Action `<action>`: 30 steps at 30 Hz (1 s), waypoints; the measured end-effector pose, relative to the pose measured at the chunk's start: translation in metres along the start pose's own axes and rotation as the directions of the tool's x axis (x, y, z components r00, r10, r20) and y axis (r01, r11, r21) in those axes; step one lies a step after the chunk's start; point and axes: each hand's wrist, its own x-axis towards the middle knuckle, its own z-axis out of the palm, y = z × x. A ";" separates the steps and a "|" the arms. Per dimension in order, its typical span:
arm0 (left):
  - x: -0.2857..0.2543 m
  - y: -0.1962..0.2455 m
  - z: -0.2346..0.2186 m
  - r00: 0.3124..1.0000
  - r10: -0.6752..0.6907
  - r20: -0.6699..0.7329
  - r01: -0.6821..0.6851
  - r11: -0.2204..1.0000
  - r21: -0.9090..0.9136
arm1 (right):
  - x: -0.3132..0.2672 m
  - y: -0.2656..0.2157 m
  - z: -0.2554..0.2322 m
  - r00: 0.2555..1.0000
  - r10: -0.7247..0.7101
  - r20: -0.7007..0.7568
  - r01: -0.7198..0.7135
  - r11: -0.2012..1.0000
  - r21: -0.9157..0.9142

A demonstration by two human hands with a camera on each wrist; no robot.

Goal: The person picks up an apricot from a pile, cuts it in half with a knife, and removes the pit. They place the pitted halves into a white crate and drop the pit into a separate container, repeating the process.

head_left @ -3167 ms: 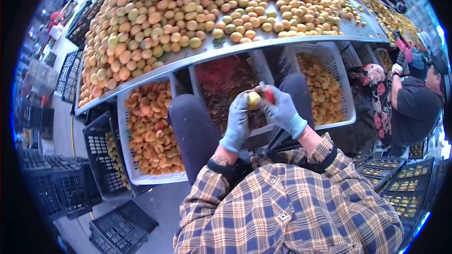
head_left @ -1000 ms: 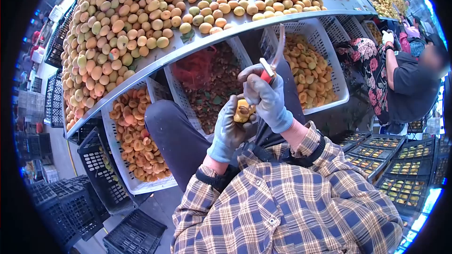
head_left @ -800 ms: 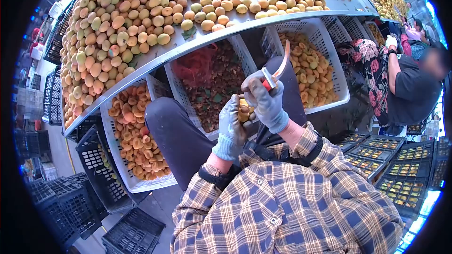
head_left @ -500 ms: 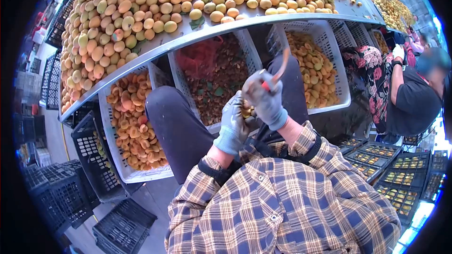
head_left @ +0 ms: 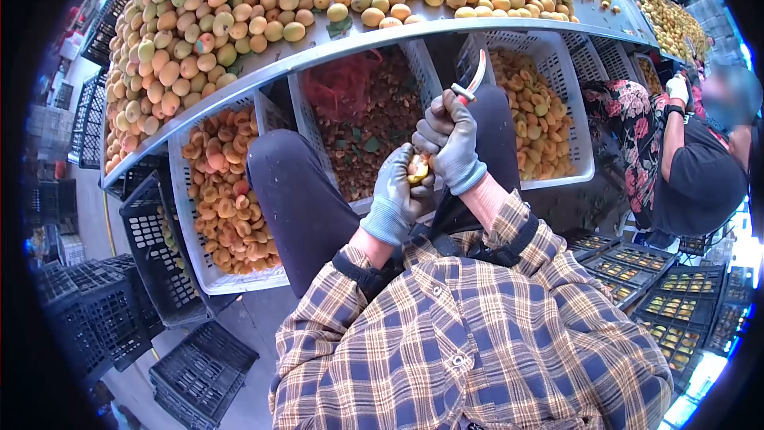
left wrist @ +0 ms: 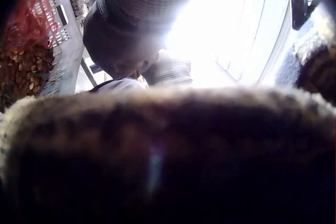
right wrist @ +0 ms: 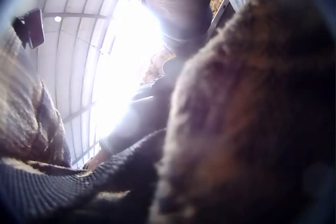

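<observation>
Currently, the cut apricot [head_left: 418, 167] sits low between the knees, in the left hand [head_left: 391, 187]. Gloved fingers are bent around its sides, pale opened flesh uppermost (whether the stone is in it, I cannot tell). Just beside it on the right, the right hand [head_left: 452, 143] is clenched on the red handle of the curved knife [head_left: 480, 74], blade rising toward the far side.

Handling, as judged: apricot light, soft where cut, likely slick with juice and easily bruised; best cradled by its rounded skin sides, pressure low, fingertips off the open face. Knife probably light with a stiff blade; hold only by the handle, since the edge should be presumed sharp.

Surroundings: left crate [head_left: 247, 283] and right crate [head_left: 561, 181] contain opened fruit; middle crate [head_left: 422, 68] contains dark scraps with a red mesh bag [head_left: 342, 87]. Whole apricots [head_left: 263, 0] are heaped on the metal table [head_left: 318, 55] at the far side. Wrist views are mostly blocked and confirm neither grip.

Change against the frame half a second back: right hand and blade were smeared by motion there; both now read sharp, blade standing more upright. More of the apricot's pale face shows between the gloves. Left hand is in nearly the same place, and the crates look unchanged (small overall shift put down to head movement).
</observation>
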 end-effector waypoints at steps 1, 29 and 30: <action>0.001 -0.002 0.000 1.000 0.017 0.021 -0.017 1.000 -0.002 | -0.002 0.000 0.002 1.000 -0.006 0.019 0.006 1.000 -0.003; 0.012 0.001 -0.015 0.941 0.320 0.114 -0.330 0.939 0.091 | -0.009 0.007 0.024 0.995 -0.097 0.027 0.099 0.991 -0.091; -0.002 0.000 -0.008 0.916 0.367 0.161 -0.397 0.888 0.231 | -0.017 -0.004 0.025 0.983 -0.145 0.117 0.177 0.925 -0.338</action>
